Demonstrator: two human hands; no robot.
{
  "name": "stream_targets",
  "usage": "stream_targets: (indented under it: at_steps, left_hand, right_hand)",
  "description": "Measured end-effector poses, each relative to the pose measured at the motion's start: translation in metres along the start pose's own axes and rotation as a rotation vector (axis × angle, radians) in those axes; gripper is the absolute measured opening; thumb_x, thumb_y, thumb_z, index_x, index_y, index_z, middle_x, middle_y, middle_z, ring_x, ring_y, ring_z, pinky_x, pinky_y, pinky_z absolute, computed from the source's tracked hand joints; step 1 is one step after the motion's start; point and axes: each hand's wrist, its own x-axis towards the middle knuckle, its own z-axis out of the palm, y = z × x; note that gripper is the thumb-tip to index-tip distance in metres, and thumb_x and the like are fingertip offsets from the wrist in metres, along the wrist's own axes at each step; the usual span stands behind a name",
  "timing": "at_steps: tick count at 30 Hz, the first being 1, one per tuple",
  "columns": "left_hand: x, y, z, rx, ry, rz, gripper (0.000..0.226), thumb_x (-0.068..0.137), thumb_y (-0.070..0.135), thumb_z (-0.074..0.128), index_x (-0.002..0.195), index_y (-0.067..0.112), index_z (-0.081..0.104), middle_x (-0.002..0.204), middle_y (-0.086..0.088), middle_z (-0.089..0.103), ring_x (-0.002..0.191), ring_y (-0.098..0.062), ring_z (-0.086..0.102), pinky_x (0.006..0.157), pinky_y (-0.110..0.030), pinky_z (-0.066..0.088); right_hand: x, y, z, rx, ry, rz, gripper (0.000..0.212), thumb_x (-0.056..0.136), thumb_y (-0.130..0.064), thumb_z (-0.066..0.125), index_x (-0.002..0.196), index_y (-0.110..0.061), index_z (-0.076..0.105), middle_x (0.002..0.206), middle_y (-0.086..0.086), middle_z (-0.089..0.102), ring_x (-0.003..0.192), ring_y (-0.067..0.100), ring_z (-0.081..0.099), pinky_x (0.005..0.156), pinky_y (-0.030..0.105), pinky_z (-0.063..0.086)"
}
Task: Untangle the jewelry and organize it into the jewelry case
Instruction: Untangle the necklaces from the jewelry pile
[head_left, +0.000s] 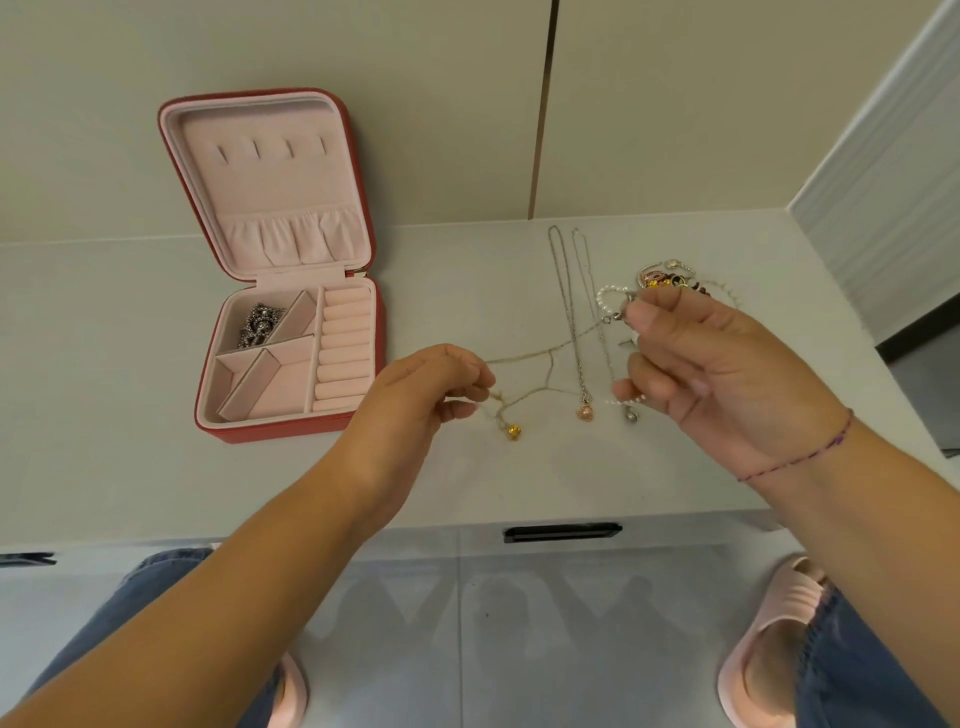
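A red jewelry case (291, 426) with pink lining stands open at the left of the white table; a dark silver piece (258, 325) lies in its back left compartment. My left hand (415, 395) pinches one end of a thin gold chain (535, 358) with a gold bead pendant (513, 431). The chain stretches right to my right hand (717, 364), which pinches its clasp end along with a white pearl bracelet (610, 292). Two silver necklaces (566, 306) lie straight on the table between my hands, with a pink pendant (585, 413) and a silver pendant (631, 415).
A tangled heap of rings and bracelets (670, 278) lies behind my right hand near the back wall. The table's front edge (363, 535) has a black drawer handle (562, 532) below it. My legs and pink slippers (779, 649) show beneath.
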Motion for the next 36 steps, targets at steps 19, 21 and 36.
stream_targets:
  at_steps: [19,21,36]
  left_hand:
    - [0.008,0.004,-0.010,-0.354,0.138,-0.063,0.033,0.081,0.030,0.061,0.050,0.018,0.065,0.062,-0.001,0.064,0.064,-0.018,0.067,0.073,-0.030,0.059]
    - [0.008,0.004,-0.010,-0.340,0.176,-0.061,0.041,0.088,0.030,0.056,0.051,0.019,0.067,0.061,0.000,0.065,0.060,-0.015,0.068,0.068,-0.027,0.059]
    - [0.007,0.002,-0.018,-0.161,0.314,0.011,0.033,0.077,0.047,0.058,0.079,0.016,0.069,0.048,0.004,0.028,0.039,-0.007,0.024,0.039,-0.018,0.027]
  right_hand:
    - [0.006,-0.017,-0.031,-0.233,0.066,0.049,0.023,0.054,-0.027,0.074,0.074,-0.018,0.065,0.042,-0.007,0.025,0.033,0.006,0.019,0.041,0.017,0.011]
    - [0.006,-0.016,-0.032,-0.225,0.066,0.076,0.015,0.061,-0.023,0.071,0.074,-0.018,0.065,0.042,-0.007,0.024,0.033,0.006,0.018,0.042,0.018,0.010]
    - [0.007,-0.029,-0.046,-0.153,0.121,0.078,0.011,0.073,-0.019,0.062,0.063,-0.021,0.066,0.038,-0.010,0.024,0.028,0.003,0.019,0.040,0.017,0.009]
